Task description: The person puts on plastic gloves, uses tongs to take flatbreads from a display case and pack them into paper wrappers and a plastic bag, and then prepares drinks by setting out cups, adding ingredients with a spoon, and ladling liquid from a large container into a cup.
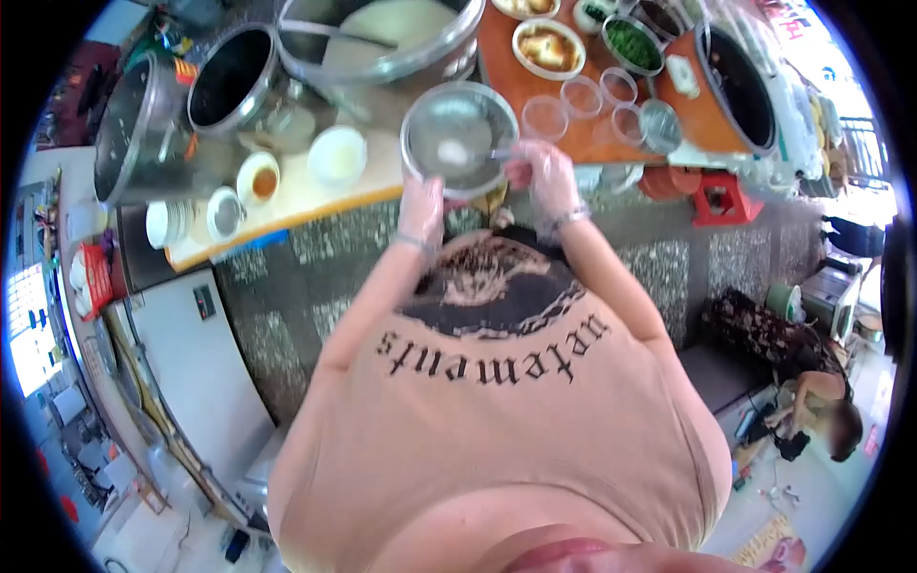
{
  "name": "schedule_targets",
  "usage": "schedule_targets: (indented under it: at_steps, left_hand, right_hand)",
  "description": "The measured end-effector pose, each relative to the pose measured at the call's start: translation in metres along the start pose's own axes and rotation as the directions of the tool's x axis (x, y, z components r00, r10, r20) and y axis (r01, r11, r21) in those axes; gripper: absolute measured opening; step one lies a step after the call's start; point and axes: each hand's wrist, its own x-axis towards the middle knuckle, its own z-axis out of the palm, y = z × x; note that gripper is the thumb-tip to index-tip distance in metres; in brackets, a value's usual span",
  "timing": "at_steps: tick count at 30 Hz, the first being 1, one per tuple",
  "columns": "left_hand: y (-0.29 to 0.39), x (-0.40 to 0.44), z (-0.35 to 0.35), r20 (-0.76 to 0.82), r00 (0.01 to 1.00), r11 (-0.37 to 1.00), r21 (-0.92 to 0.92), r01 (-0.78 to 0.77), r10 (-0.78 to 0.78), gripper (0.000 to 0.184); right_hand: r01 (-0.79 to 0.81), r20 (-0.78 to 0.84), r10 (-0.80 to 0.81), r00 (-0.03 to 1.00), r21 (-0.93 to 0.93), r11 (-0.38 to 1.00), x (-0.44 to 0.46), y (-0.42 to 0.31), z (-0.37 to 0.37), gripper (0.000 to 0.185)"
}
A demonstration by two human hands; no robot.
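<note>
Both my hands wear clear plastic gloves. My left hand [421, 212] grips the near left rim of a round metal bowl [411, 153] at the counter's edge. A small white mound [452, 153] lies in cloudy contents inside it. In my right hand [546, 181], fingers pinch the handle of a utensil that reaches over the bowl's right side; its far end is hard to make out. Behind the bowl stands a large metal pot [382, 72] of pale liquid, with a ladle [339, 35] in it.
Dark-filled pots [234, 76] stand at the left, near a white bowl [337, 156] and a cup [258, 179]. Clear cups [544, 119], chopped greens [633, 45] and a brown-sauced dish [548, 50] are at the right. A red stool [728, 201] and another person [812, 396] are farther right.
</note>
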Motion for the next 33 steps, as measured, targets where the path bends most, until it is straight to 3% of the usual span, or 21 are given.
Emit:
schedule_targets:
  at_steps: [1, 6, 9, 13, 16, 17, 19, 23, 25, 29, 33]
  left_hand:
    - [-0.001, 0.002, 0.005, -0.018, 1.000, 1.000, -0.015, -0.002, 0.002, 0.058]
    - [0.002, 0.010, 0.023, -0.044, 0.994, 0.993, -0.068, 0.101, -0.104, 0.061]
    - [-0.009, 0.024, 0.026, -0.036, 0.996, 0.995, -0.073, 0.073, -0.076, 0.058]
    - [-0.003, 0.032, 0.046, -0.061, 0.987, 0.983, -0.116, 0.142, -0.150, 0.054]
    - [-0.006, 0.042, 0.050, -0.026, 0.989, 0.983, -0.111, 0.143, -0.147, 0.064]
    - [-0.007, 0.039, 0.055, -0.049, 0.999, 0.998, -0.063, 0.017, -0.020, 0.054]
    - [-0.012, 0.047, 0.053, -0.060, 0.998, 0.998, -0.055, 0.032, -0.035, 0.045]
    - [-0.014, 0.048, 0.051, -0.163, 0.984, 0.993, -0.104, 0.058, -0.075, 0.033]
    - [-0.022, 0.054, 0.043, -0.189, 0.974, 0.986, -0.133, 0.101, -0.126, 0.036]
    - [-0.025, 0.049, 0.033, -0.208, 0.972, 0.985, -0.154, 0.073, -0.105, 0.044]
    - [-0.029, 0.047, 0.028, -0.223, 0.969, 0.986, -0.150, 0.077, -0.110, 0.048]
  right_hand:
    - [0.127, 0.062, -0.121, 0.991, -0.109, 0.986, 0.006, 0.009, -0.013, 0.036]
    - [-0.061, 0.032, 0.056, 0.998, 0.162, 0.985, 0.011, -0.013, -0.031, 0.029]
    - [-0.034, 0.047, 0.027, 0.999, 0.154, 0.987, 0.020, -0.020, -0.043, 0.030]
    - [-0.049, 0.038, 0.042, 0.998, 0.232, 0.972, 0.024, -0.030, -0.057, 0.028]
    - [-0.010, -0.013, 0.013, 1.000, 0.210, 0.978, 0.027, -0.034, -0.064, 0.027]
    - [0.035, -0.044, -0.027, 0.999, 0.207, 0.978, 0.025, -0.036, -0.067, 0.027]
    - [0.113, -0.015, -0.112, 0.994, 0.118, 0.987, 0.028, -0.039, -0.078, 0.028]
    - [0.169, -0.109, -0.161, 0.981, 0.073, 0.983, 0.031, -0.040, -0.095, 0.031]
    - [0.037, -0.122, -0.017, 0.992, 0.169, 0.985, 0.034, -0.048, -0.102, 0.032]
    - [0.028, -0.177, 0.016, 0.984, 0.244, 0.969, 0.047, -0.032, -0.118, 0.029]
    - [0.030, -0.205, 0.010, 0.979, 0.189, 0.981, 0.062, -0.006, -0.123, 0.026]
